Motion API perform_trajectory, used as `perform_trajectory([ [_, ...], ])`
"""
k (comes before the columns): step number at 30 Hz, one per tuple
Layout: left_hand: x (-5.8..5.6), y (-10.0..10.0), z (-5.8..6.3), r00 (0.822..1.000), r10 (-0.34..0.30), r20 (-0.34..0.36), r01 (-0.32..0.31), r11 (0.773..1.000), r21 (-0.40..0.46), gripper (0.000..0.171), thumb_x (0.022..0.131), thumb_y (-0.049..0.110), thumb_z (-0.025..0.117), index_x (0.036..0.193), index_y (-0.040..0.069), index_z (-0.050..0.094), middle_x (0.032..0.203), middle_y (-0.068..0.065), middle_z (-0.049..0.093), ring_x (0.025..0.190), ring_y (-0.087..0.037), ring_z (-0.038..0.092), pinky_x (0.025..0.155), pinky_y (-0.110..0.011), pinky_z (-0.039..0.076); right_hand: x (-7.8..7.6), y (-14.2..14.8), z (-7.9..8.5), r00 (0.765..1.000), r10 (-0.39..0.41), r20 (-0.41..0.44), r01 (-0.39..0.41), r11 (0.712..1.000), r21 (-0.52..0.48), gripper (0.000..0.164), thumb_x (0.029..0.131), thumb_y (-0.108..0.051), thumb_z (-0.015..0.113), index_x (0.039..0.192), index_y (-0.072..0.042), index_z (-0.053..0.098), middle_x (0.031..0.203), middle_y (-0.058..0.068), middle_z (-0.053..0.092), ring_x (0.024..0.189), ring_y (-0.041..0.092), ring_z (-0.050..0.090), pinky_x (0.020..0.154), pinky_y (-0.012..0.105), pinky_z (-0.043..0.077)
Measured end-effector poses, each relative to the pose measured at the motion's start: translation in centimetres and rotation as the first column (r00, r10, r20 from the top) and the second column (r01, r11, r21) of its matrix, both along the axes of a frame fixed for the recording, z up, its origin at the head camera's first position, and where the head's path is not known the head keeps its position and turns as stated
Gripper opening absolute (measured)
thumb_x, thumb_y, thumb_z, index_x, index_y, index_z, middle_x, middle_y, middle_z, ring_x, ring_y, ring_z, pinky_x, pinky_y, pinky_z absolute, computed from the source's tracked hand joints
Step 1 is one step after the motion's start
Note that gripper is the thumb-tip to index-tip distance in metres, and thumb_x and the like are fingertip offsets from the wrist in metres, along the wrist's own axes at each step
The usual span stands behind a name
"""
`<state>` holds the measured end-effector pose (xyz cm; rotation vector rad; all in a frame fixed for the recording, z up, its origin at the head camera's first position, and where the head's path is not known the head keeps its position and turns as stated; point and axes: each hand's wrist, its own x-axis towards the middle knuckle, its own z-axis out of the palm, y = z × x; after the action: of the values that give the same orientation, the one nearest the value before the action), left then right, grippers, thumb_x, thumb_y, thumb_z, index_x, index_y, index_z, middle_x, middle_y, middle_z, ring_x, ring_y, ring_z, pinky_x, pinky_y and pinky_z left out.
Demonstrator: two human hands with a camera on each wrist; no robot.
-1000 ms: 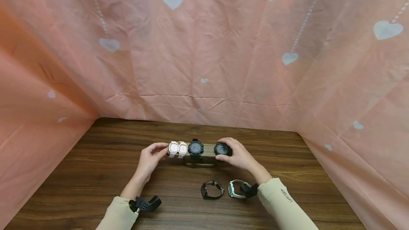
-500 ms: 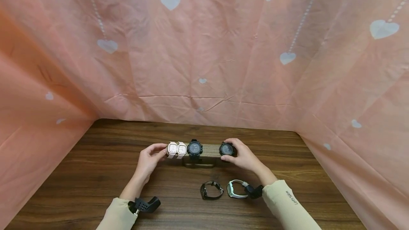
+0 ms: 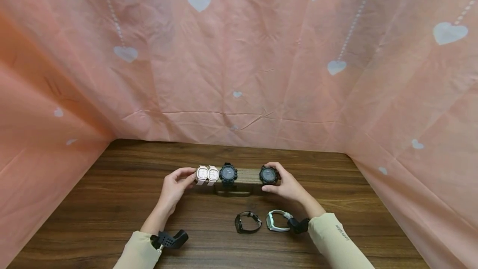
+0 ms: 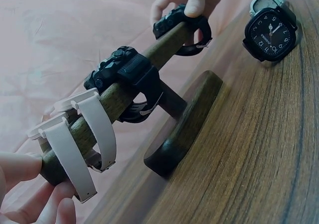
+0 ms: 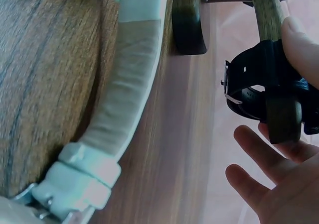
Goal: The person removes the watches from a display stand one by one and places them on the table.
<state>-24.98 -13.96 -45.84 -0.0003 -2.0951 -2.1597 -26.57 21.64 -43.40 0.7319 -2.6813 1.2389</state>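
Right now, a wooden bar sits up on a stand, and four watches are looped around it. Two white watches, one at the end and one next to it, hang side by side at the left end. Then comes a black watch, just beside them. Another black watch, the far one, is around the bar near its right end, with a bare bit of wood between the two black ones.

The left hand pinches the left tip of the bar with its thumb and fingers, right next to the first white watch. The right hand holds the far black watch, with the thumb on the near side and a finger on the other side. Its lower fingers are spread apart in the right wrist view.

Closer to the person, a dark watch and a mint watch lie near each other on the brown table. Behind it all hangs a pink cloth with white hearts.
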Motion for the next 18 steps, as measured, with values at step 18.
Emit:
perform_trajectory([
  [18, -0.4, -0.2, -0.1, 1.0, -0.022, 0.016, 0.021, 1.0, 0.009, 0.027, 0.086, 0.006, 0.066, 0.111, -0.005, 0.063, 0.106, -0.015, 0.063, 0.079, -0.013, 0.062, 0.075, -0.036, 0.054, 0.5, 1.1, -0.3, 0.999, -0.028, 0.045, 0.034, 0.991, -0.129, 0.064, 0.071, -0.012, 0.081, 0.126, -0.009, 0.047, 0.113, 0.011, 0.055, 0.092, 0.022, 0.054, 0.077, 0.029, 0.046],
])
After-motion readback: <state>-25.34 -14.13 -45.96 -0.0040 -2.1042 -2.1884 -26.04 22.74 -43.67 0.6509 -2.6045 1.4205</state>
